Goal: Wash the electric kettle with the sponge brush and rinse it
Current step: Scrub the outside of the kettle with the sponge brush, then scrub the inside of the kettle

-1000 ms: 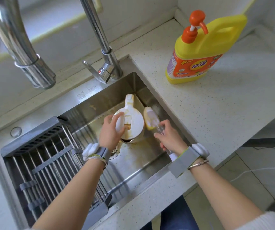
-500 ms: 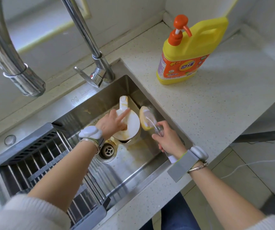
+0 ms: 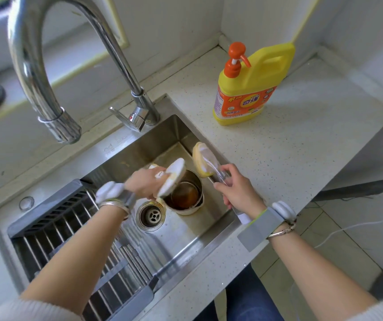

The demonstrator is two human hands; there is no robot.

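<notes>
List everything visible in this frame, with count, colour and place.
Kettle: 1, white with steel interior, upright in sink, lid tipped open.
Sponge brush: 1, yellow head, clear handle, held above sink's right edge, beside kettle.
Sink: 1, steel, centre.
Drain: 1, steel, left of kettle.
Rack: 1, grey, sink's left part.
Faucet: 1, chrome, behind sink; no water running.
Soap bottle: 1, yellow, orange pump, on counter at right.
Left hand: on the lid, holding it up.
Right hand: gripping brush handle.
Wristbands: 2, grey-white, one per wrist.
</notes>
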